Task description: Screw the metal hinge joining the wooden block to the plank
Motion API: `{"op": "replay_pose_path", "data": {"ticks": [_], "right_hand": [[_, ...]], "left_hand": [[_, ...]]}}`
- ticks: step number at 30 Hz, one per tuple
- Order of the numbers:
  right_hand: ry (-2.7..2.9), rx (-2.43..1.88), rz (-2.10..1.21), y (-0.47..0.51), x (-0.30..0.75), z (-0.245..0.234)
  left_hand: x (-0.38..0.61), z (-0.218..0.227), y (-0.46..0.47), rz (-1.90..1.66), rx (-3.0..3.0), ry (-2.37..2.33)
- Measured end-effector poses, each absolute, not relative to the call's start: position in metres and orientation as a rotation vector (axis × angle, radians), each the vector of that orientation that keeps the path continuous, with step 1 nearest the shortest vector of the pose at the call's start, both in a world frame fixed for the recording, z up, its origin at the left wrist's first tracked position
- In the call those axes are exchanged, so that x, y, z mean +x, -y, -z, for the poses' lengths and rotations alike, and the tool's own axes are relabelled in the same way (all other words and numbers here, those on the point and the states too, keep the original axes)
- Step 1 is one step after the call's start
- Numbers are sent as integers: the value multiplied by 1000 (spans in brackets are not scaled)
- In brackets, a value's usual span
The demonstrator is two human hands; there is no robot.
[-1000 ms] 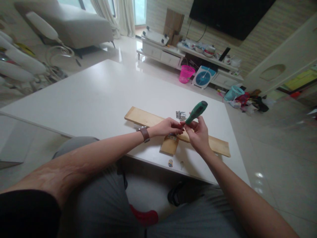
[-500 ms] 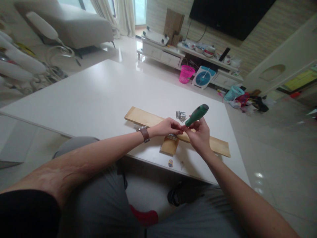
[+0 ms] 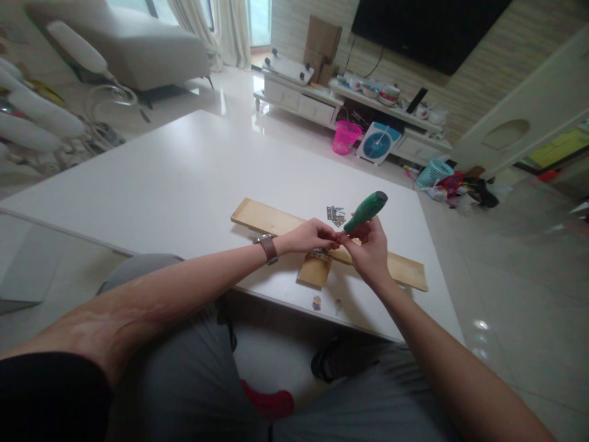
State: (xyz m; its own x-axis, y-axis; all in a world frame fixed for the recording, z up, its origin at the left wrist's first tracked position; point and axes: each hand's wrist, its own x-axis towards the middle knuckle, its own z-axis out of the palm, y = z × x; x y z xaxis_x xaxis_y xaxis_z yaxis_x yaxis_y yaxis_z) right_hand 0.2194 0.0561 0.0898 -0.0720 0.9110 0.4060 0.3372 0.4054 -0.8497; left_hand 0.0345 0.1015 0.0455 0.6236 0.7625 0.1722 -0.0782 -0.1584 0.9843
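Observation:
My right hand point(image 3: 368, 252) is closed around the lower part of a green-handled screwdriver point(image 3: 367, 210), whose handle tilts up and to the right. My left hand point(image 3: 310, 236), with a brown watch on the wrist, pinches its fingers together at the screwdriver's tip; what it pinches is too small to make out. Both hands hover over a long wooden plank point(image 3: 276, 222) lying on the white table point(image 3: 175, 178). A small wooden block point(image 3: 315, 271) with a metal hinge on top lies against the plank, just under my hands.
Loose metal hinges and screws point(image 3: 336, 213) lie behind the plank. A small sticker point(image 3: 316, 302) sits near the table's front edge. Beyond the table are a pink basket point(image 3: 346, 136), a blue fan point(image 3: 378, 142) and a low TV cabinet.
The screwdriver handle has tilted slightly lower and to the right, and my right hand has shifted a little. My left hand stays pinched at the tip.

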Motion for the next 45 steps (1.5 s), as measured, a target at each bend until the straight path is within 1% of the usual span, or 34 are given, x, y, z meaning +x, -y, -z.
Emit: {"op": "replay_pose_path", "data": {"ticks": [5,11,21,28,32,36,42,45], "right_hand": [[1629,-1162,-676,-55,220,-91],[1635,-1032,-847,-51,216,-92],[1615,-1134,-710,-56,219,-90],[1628,-1027,-876,-52,216,-90],[1636,-1023,-778,-53,216,-90],[1628,-1111,-684,-54,217,-89],[1614,-1052,-831,-50,216,-89],[1622,-1035,-827,-51,216,-88]], "left_hand": [[34,-49,-100,-824,1565,-576],[35,-50,-99,-842,1538,-576],[34,-46,-101,-827,1588,-567],[34,-47,-99,-857,1585,-549],[34,-46,-100,-848,1585,-546],[34,-46,-100,-819,1578,-551],[34,-46,-99,-844,1572,-553],[35,-44,-101,-861,1590,-555]]}}
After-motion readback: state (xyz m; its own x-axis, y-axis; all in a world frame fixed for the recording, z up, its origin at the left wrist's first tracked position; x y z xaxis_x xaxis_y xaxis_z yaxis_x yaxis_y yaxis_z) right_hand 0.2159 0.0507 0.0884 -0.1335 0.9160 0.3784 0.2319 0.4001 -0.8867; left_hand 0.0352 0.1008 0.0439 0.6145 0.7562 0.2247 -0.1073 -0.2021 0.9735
